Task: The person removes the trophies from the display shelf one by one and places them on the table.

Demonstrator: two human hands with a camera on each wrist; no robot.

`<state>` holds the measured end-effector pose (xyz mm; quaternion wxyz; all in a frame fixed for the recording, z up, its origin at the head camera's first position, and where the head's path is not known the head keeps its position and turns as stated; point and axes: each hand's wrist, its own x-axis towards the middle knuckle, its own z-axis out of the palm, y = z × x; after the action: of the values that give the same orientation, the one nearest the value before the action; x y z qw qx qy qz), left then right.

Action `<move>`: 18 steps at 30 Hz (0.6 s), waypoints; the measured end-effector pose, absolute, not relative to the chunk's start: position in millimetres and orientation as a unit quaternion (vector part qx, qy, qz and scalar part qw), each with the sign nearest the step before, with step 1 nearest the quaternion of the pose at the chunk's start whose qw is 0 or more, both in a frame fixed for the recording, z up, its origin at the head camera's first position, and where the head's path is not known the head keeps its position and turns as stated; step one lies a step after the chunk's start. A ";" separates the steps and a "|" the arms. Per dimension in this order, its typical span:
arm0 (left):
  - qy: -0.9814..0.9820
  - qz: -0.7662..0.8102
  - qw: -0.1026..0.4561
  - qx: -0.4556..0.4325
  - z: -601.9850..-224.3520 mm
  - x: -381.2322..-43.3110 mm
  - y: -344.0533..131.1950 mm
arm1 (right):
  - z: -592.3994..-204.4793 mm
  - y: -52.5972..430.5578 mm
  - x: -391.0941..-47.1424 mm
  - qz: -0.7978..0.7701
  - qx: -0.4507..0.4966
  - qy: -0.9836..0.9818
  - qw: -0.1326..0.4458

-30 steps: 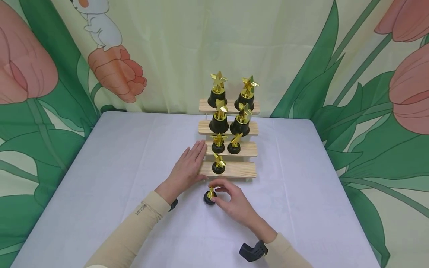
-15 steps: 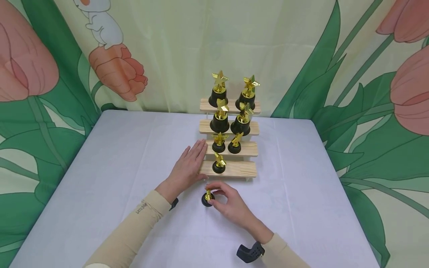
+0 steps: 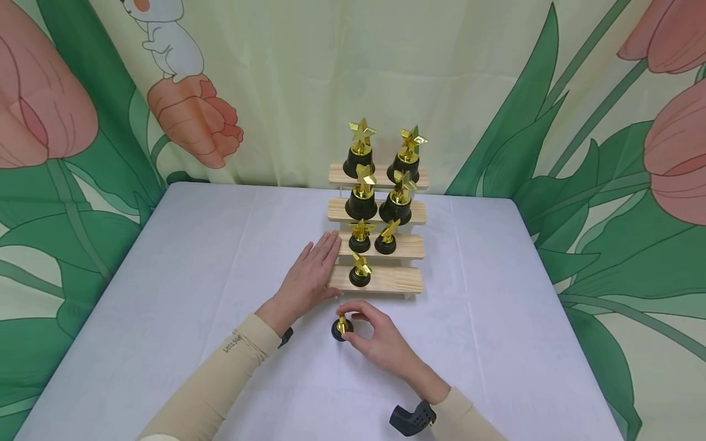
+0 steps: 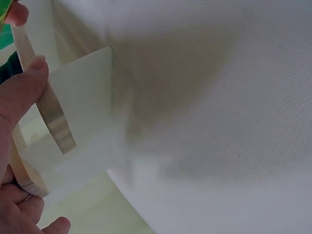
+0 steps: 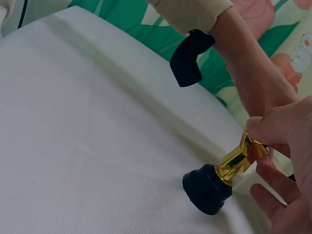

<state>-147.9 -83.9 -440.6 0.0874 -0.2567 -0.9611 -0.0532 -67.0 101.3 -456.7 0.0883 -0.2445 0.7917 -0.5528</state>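
In the head view my right hand [image 3: 380, 340] pinches a small star trophy [image 3: 341, 329] by its gold top, in front of the stand. The right wrist view shows the black round base of this trophy [image 5: 207, 189] tilted, close over the white cloth, with thumb and fingers at the gold star. My left hand [image 3: 309, 272] lies with straight fingers along the left ends of a stepped wooden display stand [image 3: 402, 279]. Up close, its thumb [image 4: 29, 83] rests on one shelf's edge. A single small trophy [image 3: 360, 274] stands on the lowest step.
Two small trophies, one of them a star trophy [image 3: 385, 239], share the step above. Larger trophies, such as the back left one [image 3: 358, 153], fill the two upper steps. A white cloth covers the table [image 3: 220, 245]; a printed curtain [image 3: 287, 92] hangs behind.
My right hand, with the small trophy, has shifted slightly left and toward the front edge, then stayed nearly still. The left hand keeps its place at the stand.
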 end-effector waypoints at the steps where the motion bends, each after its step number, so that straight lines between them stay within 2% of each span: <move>1: -0.961 -0.054 0.087 -0.257 -440.9 -148.1 -83.9 | -452.1 101.3 -65.8 -0.553 -0.242 0.792 0.090; 9: -0.961 -0.057 0.087 -0.258 -441.4 -148.1 -84.3 | -428.7 105.4 -64.4 -0.559 -0.220 0.795 0.090; 18: -0.962 -0.058 0.079 -0.256 -441.4 -148.0 -84.1 | -426.1 113.4 -69.9 -0.575 -0.243 0.780 0.052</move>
<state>-148.0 -84.1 -441.4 0.0794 -0.2557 -0.9617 -0.0580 -69.9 113.4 -426.1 0.0518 -0.2426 0.7799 -0.5746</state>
